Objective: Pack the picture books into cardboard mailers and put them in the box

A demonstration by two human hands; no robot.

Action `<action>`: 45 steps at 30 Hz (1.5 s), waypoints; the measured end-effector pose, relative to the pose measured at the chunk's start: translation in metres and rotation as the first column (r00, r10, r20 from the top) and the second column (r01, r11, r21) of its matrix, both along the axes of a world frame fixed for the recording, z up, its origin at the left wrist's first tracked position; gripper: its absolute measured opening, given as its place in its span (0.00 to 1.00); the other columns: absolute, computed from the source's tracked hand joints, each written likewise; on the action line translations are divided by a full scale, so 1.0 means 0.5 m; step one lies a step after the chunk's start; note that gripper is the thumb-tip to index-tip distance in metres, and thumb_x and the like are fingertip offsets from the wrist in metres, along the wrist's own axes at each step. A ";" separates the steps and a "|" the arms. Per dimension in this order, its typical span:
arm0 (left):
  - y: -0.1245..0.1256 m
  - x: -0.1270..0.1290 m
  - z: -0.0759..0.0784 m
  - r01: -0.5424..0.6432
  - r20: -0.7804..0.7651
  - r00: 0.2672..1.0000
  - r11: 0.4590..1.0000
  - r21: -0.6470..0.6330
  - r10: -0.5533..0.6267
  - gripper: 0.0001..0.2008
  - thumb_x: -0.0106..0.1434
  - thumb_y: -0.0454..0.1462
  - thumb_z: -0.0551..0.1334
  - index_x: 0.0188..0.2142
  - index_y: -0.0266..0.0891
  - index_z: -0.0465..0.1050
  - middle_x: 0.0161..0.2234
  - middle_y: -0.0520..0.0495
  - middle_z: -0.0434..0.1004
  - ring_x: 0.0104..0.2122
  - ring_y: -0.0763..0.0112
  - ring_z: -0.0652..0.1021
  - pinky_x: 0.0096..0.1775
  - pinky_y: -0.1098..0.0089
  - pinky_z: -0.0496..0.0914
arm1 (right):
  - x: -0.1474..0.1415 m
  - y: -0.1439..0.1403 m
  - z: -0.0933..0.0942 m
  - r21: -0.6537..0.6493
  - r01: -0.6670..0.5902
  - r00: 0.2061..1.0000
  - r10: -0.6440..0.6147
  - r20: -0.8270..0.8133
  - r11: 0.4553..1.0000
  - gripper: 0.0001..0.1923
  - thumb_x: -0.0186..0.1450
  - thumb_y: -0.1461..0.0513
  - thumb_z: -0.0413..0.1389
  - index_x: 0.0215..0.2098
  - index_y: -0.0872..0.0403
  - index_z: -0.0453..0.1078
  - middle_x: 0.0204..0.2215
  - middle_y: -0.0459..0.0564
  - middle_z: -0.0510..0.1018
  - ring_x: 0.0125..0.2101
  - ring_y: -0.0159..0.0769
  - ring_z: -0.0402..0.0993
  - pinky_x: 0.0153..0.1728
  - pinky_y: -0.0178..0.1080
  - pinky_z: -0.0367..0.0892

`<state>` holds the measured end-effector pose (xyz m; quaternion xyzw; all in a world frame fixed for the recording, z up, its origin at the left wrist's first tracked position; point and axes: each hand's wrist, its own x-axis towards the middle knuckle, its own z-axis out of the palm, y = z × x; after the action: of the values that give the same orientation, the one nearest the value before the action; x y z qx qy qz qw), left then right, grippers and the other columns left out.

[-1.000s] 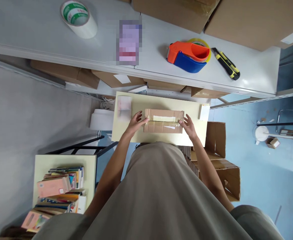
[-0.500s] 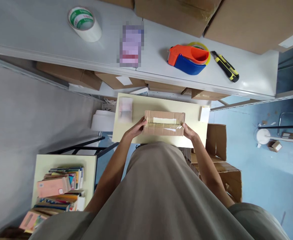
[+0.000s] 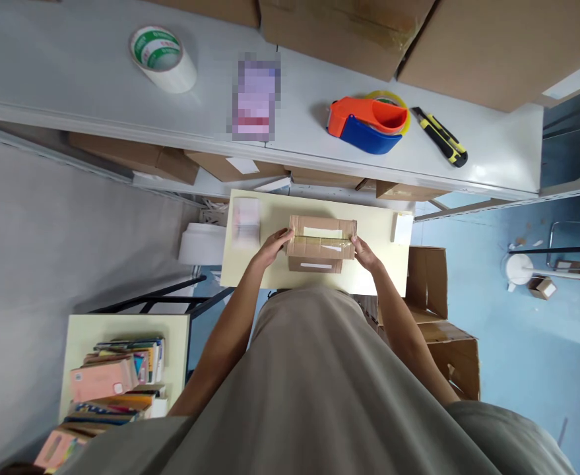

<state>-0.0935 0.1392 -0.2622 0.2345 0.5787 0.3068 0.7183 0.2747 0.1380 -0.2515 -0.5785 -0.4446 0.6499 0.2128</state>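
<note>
A cardboard box [image 3: 319,249] with clear tape along its middle seam and pale strips on top is held between my two hands over a small cream table [image 3: 376,280]. My left hand [image 3: 274,247] grips its left end, and my right hand [image 3: 363,253] grips the right end. Below the box's near edge a darker cardboard face [image 3: 309,262] with a white strip shows; whether it belongs to the same box I cannot tell. Flat pale papers [image 3: 245,223] lie left of the box, and a small white box [image 3: 402,228] sits at the table's right edge.
On the grey shelf [image 3: 299,105] are a tape roll [image 3: 171,69], a blurred purple item [image 3: 255,99], an orange-blue tape dispenser [image 3: 369,124] and a utility knife [image 3: 441,136]. Books [image 3: 104,379] lie on a side table at lower left. Open cartons [image 3: 425,284] stand at right.
The box has shifted slightly away from my body, and the darker cardboard face has come into view below its near edge. Both hands have stayed on its ends.
</note>
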 end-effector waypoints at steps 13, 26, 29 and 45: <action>-0.001 -0.022 0.053 0.101 -0.292 0.955 0.978 0.181 -0.044 0.50 0.52 0.60 0.82 0.66 0.36 0.77 0.63 0.29 0.81 0.63 0.43 0.81 0.66 0.48 0.73 | 0.012 -0.001 0.046 -0.001 0.009 0.996 -0.009 0.085 1.000 0.60 0.56 0.21 0.64 0.71 0.49 0.74 0.69 0.66 0.80 0.66 0.63 0.78 0.69 0.67 0.72; 0.216 0.118 0.422 0.417 -0.527 0.814 0.387 0.823 0.244 0.47 0.60 0.57 0.82 0.73 0.47 0.73 0.65 0.36 0.83 0.67 0.38 0.76 0.73 0.42 0.65 | -0.077 0.283 0.426 0.819 -0.330 0.824 -0.279 0.492 0.469 0.42 0.77 0.35 0.58 0.79 0.47 0.63 0.78 0.63 0.67 0.78 0.71 0.57 0.78 0.78 0.53; 0.268 0.161 0.476 0.442 -0.511 0.808 0.272 0.855 0.294 0.47 0.61 0.54 0.83 0.74 0.48 0.71 0.65 0.36 0.83 0.67 0.41 0.77 0.73 0.43 0.66 | -0.092 0.409 0.456 0.776 -0.463 0.772 -0.235 0.591 0.429 0.40 0.79 0.37 0.55 0.73 0.59 0.66 0.73 0.73 0.71 0.74 0.74 0.63 0.75 0.82 0.53; -0.037 0.132 0.408 0.058 -0.276 0.908 0.559 0.827 0.315 0.13 0.77 0.49 0.69 0.49 0.44 0.82 0.48 0.44 0.88 0.50 0.59 0.87 0.56 0.59 0.82 | -0.185 0.074 0.398 0.568 -0.073 0.997 0.079 0.014 0.820 0.33 0.73 0.33 0.63 0.60 0.47 0.72 0.52 0.56 0.86 0.52 0.56 0.86 0.59 0.61 0.82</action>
<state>-0.0276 0.1209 -0.0580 0.5532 0.5171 0.5386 0.3695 0.1823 0.1752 -0.0525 -0.4677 -0.6392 0.4992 0.3515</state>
